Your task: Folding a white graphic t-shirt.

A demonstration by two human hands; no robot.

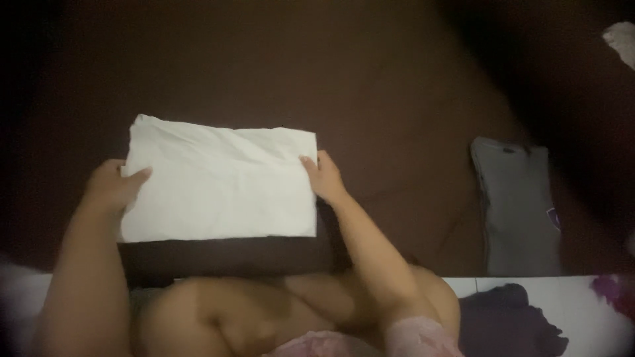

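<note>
Grip: our left hand (114, 187) pinches the left edge of the folded white rectangular cloth (218, 185), thumb on top, fingers hidden beneath. Our right hand (324, 177) clasps the right edge the same way, thumb over the upper corner. Both hands are closed on the cloth.

Position: the cloth is held flat above the dark brown fabric surface (370, 86), just ahead of our knees; whether its underside touches we cannot tell.

Handling, as we judge it: keep the tension even between both hands so the fold stays square, and keep the edges aligned.

Materials: the cloth looks thin and woven, lightly creased, with crisp straight edges. The brown surface is soft, with shallow folds. Well to the right lies a folded grey garment (519, 208); near it, a crumpled dark garment (509, 320) on a white surface (582, 311).
</note>
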